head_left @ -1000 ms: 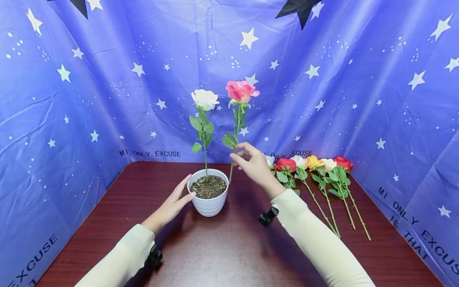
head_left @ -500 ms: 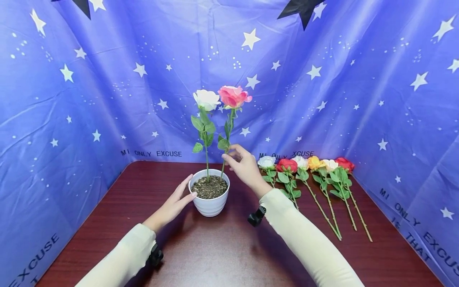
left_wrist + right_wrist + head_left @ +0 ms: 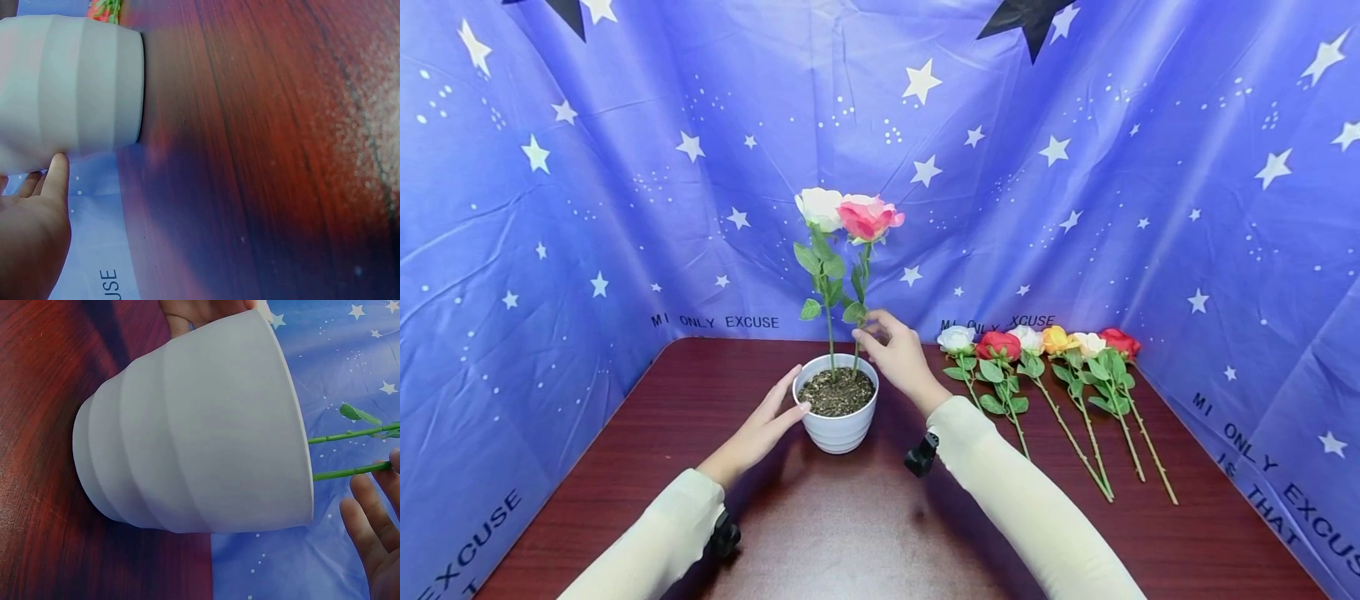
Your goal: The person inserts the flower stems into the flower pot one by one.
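The spread left hand [image 3: 760, 429] touches the white pot [image 3: 838, 431] from left; above it, the right hand [image 3: 897, 354] pinches the pink rose [image 3: 870, 221] by its stem [image 3: 337, 474].

Pot [image 3: 838, 435] on table [image 3: 820, 525], between left hand [image 3: 766, 423] and right hand [image 3: 898, 354]. In pot: held rose [image 3: 869, 221] at right hand, second rose [image 3: 817, 208] left of it. Loose roses [image 3: 1056, 339] right of right hand. Curtain [image 3: 835, 108] behind.

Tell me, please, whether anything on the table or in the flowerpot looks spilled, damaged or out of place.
Nothing stands out: the white flowerpot stands upright, its soil shows no spill, and six loose roses lie in a row on the table.
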The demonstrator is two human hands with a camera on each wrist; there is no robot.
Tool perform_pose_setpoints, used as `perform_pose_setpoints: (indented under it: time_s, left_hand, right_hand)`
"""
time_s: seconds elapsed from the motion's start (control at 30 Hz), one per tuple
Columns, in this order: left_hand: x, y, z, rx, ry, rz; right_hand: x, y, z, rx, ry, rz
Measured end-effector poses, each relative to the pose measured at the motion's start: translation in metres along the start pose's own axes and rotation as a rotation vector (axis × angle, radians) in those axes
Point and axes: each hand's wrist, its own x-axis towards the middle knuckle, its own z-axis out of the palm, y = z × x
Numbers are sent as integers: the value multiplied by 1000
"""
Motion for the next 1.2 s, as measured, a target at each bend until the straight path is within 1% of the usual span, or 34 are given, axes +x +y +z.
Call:
perform_pose_setpoints:
  time_s: [0.1, 0.33, 0.67, 0.97, 1.2]
  left_hand:
    - [-1, 1, 1, 0, 5, 3]
    - [-2, 2, 1, -10, -1, -1]
    - [-1, 2, 1, -19, -4, -6]
    - [0, 3, 1, -22, 0, -2]
    - [-1, 2, 2, -25, 2, 1]
  right_hand:
    - [0, 1, 2, -18, -1, -7]
    - [0, 3, 5, -104, -1, -54]
    - [1, 7, 8, -113, -7, -63]
    - [-6, 15, 11, -152, -54, -75]
    - [-8, 18, 12, -147, -52, -99]
